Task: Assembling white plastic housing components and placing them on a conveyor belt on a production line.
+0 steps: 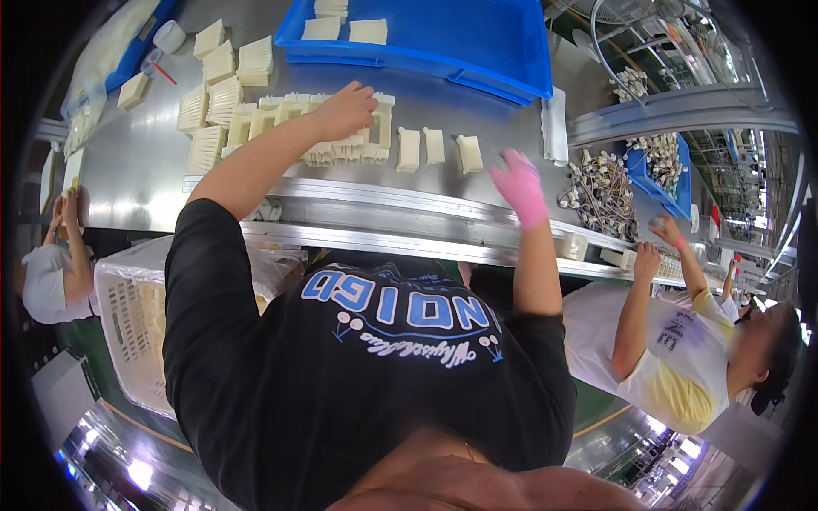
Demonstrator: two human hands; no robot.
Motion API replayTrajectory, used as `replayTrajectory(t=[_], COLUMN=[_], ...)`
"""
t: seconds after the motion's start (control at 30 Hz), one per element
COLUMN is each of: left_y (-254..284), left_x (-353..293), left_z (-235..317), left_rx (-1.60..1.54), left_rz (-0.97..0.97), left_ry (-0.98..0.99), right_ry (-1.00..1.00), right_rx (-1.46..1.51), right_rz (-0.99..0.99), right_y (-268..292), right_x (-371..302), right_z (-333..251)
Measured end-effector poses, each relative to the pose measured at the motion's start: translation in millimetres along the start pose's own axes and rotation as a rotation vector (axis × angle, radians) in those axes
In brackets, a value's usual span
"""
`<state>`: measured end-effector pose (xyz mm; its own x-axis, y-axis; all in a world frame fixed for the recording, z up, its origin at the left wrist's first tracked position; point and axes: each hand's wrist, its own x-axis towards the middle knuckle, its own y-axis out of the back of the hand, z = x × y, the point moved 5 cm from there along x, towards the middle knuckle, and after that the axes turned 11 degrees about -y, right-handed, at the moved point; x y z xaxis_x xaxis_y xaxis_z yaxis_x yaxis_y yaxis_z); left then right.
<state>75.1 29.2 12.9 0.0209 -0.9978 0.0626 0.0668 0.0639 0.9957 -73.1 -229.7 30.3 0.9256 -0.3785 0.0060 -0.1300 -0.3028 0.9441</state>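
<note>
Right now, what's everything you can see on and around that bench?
cream plastic pieces: many, cream, in rows on the metal bench, some stacked at far left
three separate cream pieces: three, cream, right of the rows
blue tray: one, blue, far edge, a few cream pieces inside
wire bundles: a heap, grey, right end
white crate: one, white, below the bench at left
co-workers: two, one far left, one at right
left hand: bare, resting on the rows
right hand: pink glove, raised above the bench edge, fingers spread
</note>
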Motion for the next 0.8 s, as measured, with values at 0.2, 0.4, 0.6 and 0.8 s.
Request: replayTrajectory(t=[0.2, 0.4, 0.6, 0.8], left_y=[51, 41, -1, -11], left_x=[-2, 0, 27, 42], left_z=[9, 19, 41, 57], left_rx=[0.037, -0.996, -1.746, -1.653], left_rz=[0.288, 1.03, 0.955, 0.867], left_ry=[0.275, 0.679, 0.924, 0.812], right_ry=[-0.174, -0.208, -0.048, -0.211], right_rx=[-0.297, -0.414, 0.164, 0.968], right_rz=[-0.369, -0.398, -0.156, -0.658], right_y=[-69, -82, -29, 1], right_x=[50, 52, 46, -6], right_z=[-24, -21, -36, -107])
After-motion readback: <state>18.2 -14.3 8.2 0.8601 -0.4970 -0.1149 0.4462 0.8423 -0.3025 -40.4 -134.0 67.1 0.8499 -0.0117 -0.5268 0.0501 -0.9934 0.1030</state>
